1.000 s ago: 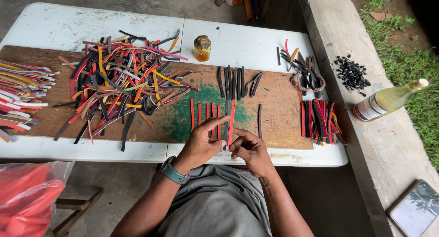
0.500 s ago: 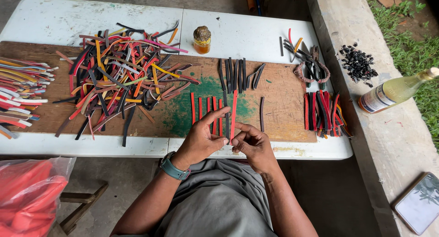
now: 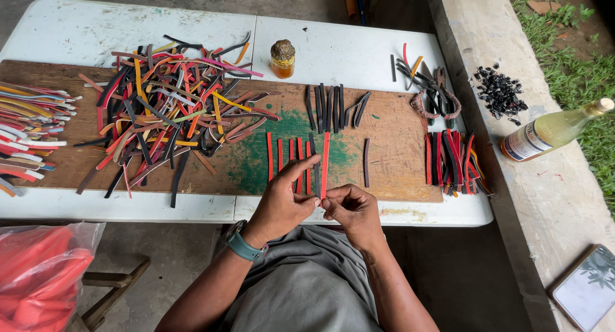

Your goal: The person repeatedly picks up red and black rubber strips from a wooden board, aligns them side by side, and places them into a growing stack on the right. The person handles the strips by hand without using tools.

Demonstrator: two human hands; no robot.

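Both of my hands meet at the near edge of a wooden board [image 3: 397, 172], pinching the lower end of one red strip [image 3: 325, 159] that stands up and away from me. My left hand [image 3: 282, 204], with a teal watch at the wrist, holds it from the left; my right hand [image 3: 352, 210] holds it from the right. Just beyond my fingers lie a few red strips [image 3: 282, 156] side by side on a green-stained patch. Further back is a row of black strips [image 3: 330, 106].
A big tangled heap of coloured strips [image 3: 166, 108] covers the board's left half, with another bundle [image 3: 25, 130] at the far left. A small jar [image 3: 282, 58], pliers [image 3: 439, 101], sorted red and black strips [image 3: 451, 156], a bottle [image 3: 551, 132] and black bits [image 3: 500, 92] lie right. A red bag [image 3: 38, 274] sits below left.
The red strip has shifted slightly right with my hands, and my grip has settled on its lower end. The view has tilted a little.
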